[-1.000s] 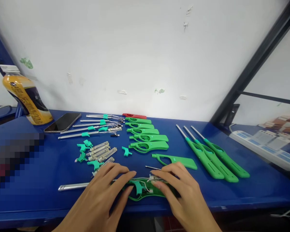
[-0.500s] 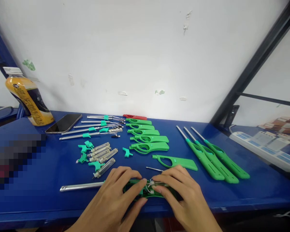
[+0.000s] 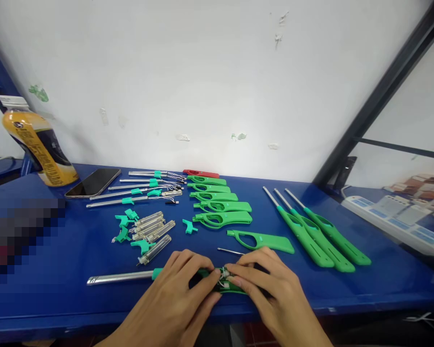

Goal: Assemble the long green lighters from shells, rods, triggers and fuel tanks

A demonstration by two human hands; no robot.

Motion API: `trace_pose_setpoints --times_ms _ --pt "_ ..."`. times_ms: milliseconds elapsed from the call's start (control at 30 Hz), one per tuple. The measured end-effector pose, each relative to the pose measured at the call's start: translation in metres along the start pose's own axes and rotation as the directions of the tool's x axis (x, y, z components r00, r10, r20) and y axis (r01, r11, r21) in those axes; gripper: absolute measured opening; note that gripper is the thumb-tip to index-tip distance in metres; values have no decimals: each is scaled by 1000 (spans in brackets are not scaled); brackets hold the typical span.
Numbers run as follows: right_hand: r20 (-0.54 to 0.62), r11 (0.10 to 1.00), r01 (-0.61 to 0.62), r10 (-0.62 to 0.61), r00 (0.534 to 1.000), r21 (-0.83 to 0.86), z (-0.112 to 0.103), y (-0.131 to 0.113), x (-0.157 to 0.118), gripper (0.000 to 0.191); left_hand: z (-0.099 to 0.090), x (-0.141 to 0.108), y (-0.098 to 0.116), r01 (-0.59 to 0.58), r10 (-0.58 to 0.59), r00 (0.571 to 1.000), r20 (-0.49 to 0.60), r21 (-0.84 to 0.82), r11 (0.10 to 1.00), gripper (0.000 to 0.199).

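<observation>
At the table's front edge lies an opened green utility lighter [image 3: 233,290], its metal tube [image 3: 123,278] pointing left. White wires and part of a clear fuel tank [image 3: 224,273] show in its casing. My left hand [image 3: 179,294] is closed round the casing near the tube end, thumb and index finger pressed at the wires. From the other side, my right hand [image 3: 277,291] pinches the fuel tank, which its fingers mostly hide. Just beyond my hands are a green casing half [image 3: 271,242] and a thin screwdriver-like metal rod [image 3: 230,251].
Left of centre lie loose fuel tanks [image 3: 159,249], teal triggers [image 3: 142,246] and metal tubes with wires [image 3: 117,202]. Several green casing halves [image 3: 235,219] and a red one [image 3: 202,173] are lined up behind. Three assembled lighters [image 3: 314,248] rest right. A phone [image 3: 94,183] and bottle [image 3: 43,144] stand back left.
The camera view has shifted slightly. My right fingers have edged left toward the wires, covering more of the fuel tank; both hands stay on the lighter.
</observation>
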State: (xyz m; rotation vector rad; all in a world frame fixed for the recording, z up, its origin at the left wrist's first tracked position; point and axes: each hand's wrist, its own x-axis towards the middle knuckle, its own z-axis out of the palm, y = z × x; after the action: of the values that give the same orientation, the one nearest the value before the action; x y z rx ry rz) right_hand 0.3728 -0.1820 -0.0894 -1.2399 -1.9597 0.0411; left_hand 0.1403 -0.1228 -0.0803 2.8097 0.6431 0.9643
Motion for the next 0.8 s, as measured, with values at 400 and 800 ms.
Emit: trace_pose_setpoints --times_ms 400,800 --pt "25 1000 -19 19 1000 -23 0 1 -1 29 -1 2 0 -23 22 999 44 25 999 24" --pt "41 1000 -13 14 999 -24 0 0 -1 30 0 -1 -3 -14 13 999 52 18 1000 24"
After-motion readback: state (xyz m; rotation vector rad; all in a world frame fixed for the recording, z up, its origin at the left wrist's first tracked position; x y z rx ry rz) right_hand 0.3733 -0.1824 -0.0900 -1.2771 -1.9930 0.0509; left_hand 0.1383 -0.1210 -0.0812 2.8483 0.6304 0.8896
